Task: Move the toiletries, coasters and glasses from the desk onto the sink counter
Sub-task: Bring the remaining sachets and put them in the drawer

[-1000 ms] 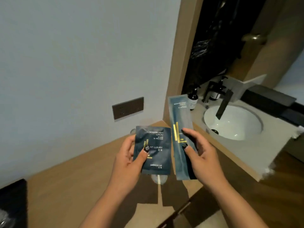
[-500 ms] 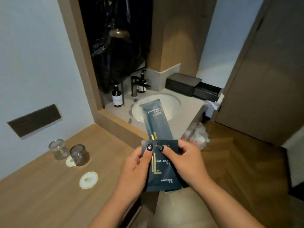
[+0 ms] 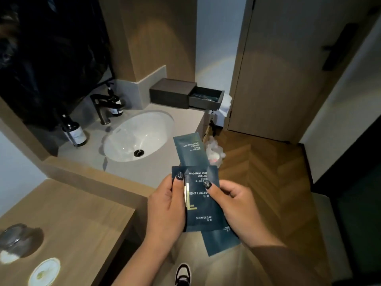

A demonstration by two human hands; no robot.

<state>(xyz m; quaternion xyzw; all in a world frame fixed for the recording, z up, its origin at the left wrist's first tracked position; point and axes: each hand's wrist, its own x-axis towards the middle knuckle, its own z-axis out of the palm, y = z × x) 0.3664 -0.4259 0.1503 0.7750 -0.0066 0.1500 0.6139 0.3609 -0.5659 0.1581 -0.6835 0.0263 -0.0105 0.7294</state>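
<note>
**Head view: two sachets in hand, counter ahead and to the left**

Head view, hands in front of the body, clear of the desk (image 3: 68, 219).

- Left hand (image 3: 167, 209): closed on the left edge of the shower cap sachet (image 3: 203, 200), thumb on its face near the top corner.
- Right hand (image 3: 237, 209): closed on the same sachet's right side, thumb on its face. It also backs the long comb sachet (image 3: 190, 149), which lies behind the square one.
- Comb sachet: long axis runs away from the body. Top end shows over the front right corner of the sink counter (image 3: 144, 172); bottom end sticks out below the right palm.
- Both sachets are held in the air, touching nothing but the hands and each other.
- Counter's front edge lies just beyond the fingertips, forward and left. Basin (image 3: 138, 137) fills the middle; bare counter runs along its front edge.
- Judgement: the left hand sits nearer that bare strip; a short forward reach should land the sachets there.
- Still at the desk's near edge: a glass (image 3: 15, 238) and a coaster (image 3: 44, 272).
</note>
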